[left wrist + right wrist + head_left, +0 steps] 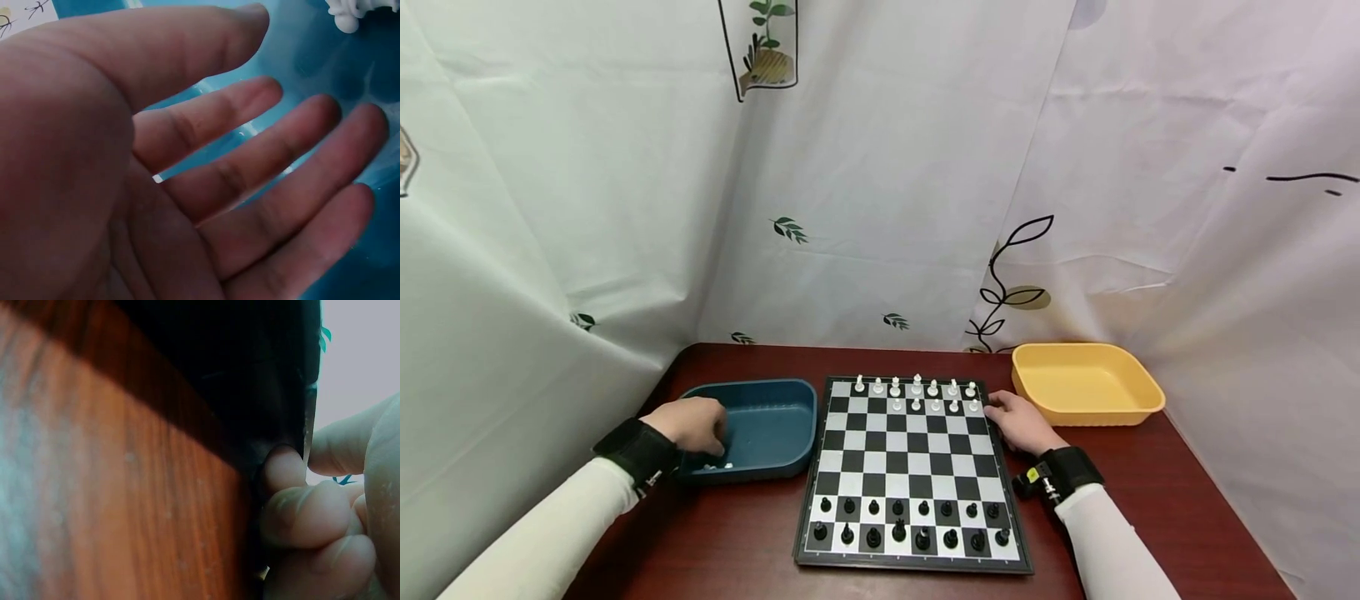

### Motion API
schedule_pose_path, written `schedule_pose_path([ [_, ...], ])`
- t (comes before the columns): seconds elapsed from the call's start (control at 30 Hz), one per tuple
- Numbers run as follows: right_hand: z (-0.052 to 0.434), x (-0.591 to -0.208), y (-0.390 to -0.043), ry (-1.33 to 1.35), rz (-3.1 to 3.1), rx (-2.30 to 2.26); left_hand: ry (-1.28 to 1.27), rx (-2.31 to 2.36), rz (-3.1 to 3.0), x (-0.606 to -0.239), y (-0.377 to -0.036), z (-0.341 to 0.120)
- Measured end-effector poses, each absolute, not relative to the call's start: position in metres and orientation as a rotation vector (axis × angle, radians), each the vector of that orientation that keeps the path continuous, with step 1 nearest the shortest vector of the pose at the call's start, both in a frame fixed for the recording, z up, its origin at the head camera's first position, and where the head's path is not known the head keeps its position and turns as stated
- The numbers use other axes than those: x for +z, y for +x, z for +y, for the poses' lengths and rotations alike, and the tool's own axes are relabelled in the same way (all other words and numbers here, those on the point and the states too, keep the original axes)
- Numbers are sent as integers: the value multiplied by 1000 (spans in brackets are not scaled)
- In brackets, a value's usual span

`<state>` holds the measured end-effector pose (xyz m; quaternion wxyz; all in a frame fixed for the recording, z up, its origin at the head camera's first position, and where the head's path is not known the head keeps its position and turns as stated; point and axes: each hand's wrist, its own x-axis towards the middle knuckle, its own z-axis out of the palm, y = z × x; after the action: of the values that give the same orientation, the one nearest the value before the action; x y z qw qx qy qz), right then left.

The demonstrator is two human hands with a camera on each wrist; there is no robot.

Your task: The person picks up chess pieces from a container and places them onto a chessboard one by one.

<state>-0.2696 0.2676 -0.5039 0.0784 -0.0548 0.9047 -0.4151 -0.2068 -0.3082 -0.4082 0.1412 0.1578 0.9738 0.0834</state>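
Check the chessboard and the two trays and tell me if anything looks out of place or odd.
The white side of the black-and-white chessboard looks incomplete: its far rows have gaps, while the black pieces fill both near rows. Some small white pieces lie in the blue plastic tray, where the left hand reaches. The yellow plastic tray looks normal.

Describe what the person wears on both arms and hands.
Both arms are covered by long white sleeves that end at the wrist. Each wrist carries a wide black strap: the one on the left wrist is plain black, while the one on the right wrist has a small black device clipped to it with a yellow spot. The left hand and right hand are bare, with no gloves or rings visible.
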Motion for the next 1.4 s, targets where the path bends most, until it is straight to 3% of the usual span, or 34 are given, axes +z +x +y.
schedule_pose_path([
  [1.4, 267, -507, -270, -138, 2701, -1271, 662, 304, 2694, -410, -198, -302],
])
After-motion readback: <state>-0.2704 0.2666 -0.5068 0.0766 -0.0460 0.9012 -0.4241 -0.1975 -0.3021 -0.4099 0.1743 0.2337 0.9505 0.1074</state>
